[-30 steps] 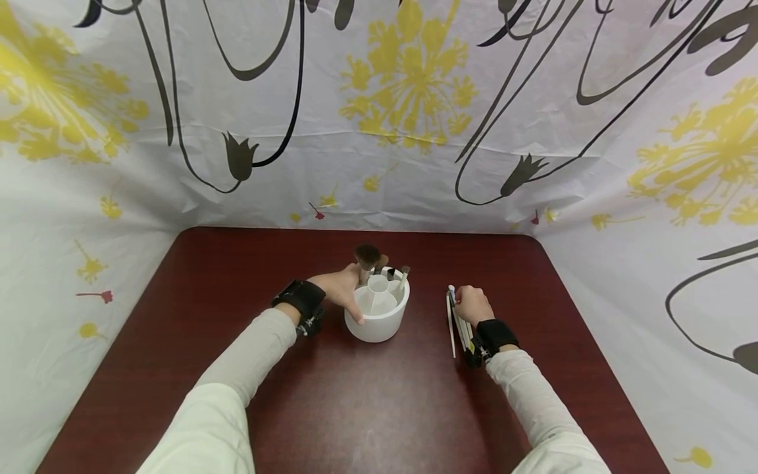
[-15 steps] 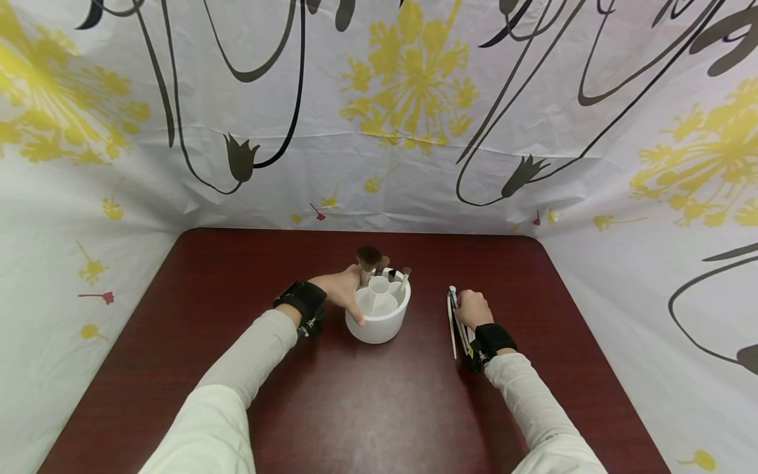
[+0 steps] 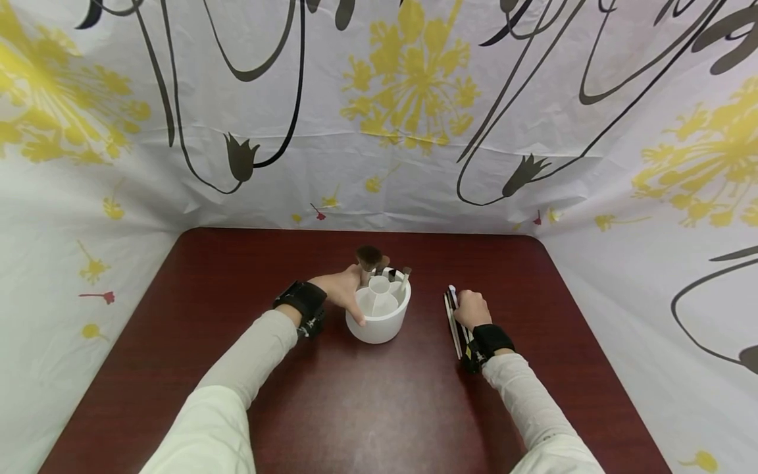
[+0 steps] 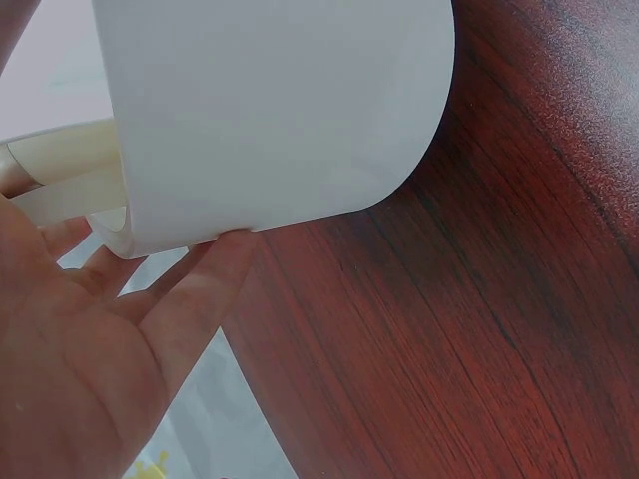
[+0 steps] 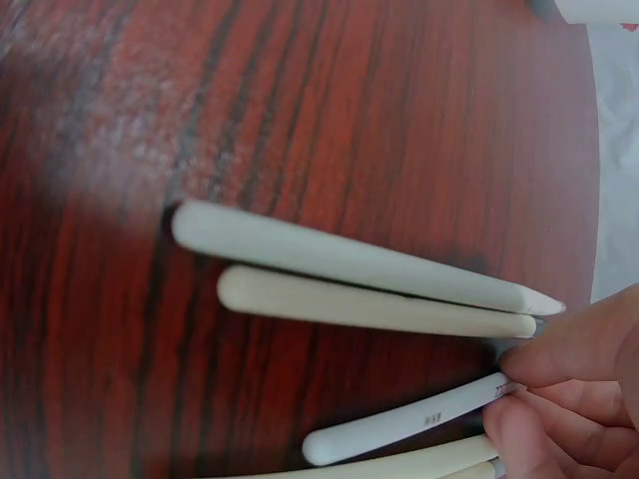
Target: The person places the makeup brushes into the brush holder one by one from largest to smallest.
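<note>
My left hand [image 3: 341, 288] grips the near-left side of a white round brush organizer [image 3: 376, 329]. Several makeup brushes [image 3: 368, 257] stand upright in its back compartments, beside a central tube. In the left wrist view, the fingers reach over the organizer wall [image 4: 280, 110]. On the right, my right hand [image 3: 472, 309] pinches a makeup brush [image 5: 409, 419] with a white, printed handle near its upper end, between thumb and fingertips. Two pale brush handles [image 5: 349, 261] lie side by side on the table just left of it. Other pale handles [image 5: 409, 465] lie beneath the fingers.
The dark red wooden table [image 3: 367, 408] has rounded back corners. A white flower-printed cloth [image 3: 408, 178] hangs behind it and along both sides. Black camera straps [image 3: 494, 339] circle both wrists.
The outer loose brush by my right hand has swung in, its near end shifting right toward the others. My left hand and the organizer stay in place.
</note>
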Action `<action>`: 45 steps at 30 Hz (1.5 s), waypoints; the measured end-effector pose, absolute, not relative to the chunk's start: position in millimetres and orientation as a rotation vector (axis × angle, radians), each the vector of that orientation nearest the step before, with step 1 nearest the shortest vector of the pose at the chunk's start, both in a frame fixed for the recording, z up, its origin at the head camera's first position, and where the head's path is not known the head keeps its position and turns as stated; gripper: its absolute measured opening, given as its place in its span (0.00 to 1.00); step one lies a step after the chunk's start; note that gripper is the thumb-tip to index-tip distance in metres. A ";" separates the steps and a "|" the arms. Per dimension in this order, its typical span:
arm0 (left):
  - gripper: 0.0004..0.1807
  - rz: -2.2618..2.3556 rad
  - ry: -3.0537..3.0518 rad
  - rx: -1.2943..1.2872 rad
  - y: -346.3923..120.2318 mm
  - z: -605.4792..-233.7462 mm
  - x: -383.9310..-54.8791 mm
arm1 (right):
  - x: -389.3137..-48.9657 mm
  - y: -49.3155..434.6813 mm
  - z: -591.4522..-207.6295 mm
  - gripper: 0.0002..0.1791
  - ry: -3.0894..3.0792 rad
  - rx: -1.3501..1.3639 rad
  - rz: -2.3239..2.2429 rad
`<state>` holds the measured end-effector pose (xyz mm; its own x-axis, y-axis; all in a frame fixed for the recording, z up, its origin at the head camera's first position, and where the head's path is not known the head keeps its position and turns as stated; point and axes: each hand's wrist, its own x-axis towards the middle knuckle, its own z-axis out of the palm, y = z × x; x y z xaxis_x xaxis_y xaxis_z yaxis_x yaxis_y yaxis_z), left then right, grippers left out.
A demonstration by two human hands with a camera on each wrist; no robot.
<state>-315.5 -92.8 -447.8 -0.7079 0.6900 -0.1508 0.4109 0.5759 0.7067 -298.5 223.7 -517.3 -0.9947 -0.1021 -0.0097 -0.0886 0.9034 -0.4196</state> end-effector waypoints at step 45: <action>0.53 0.931 2.382 0.856 -93.9 -443.8 -313.4 | -284.7 195.3 -429.9 0.14 3.151 -0.295 -1.009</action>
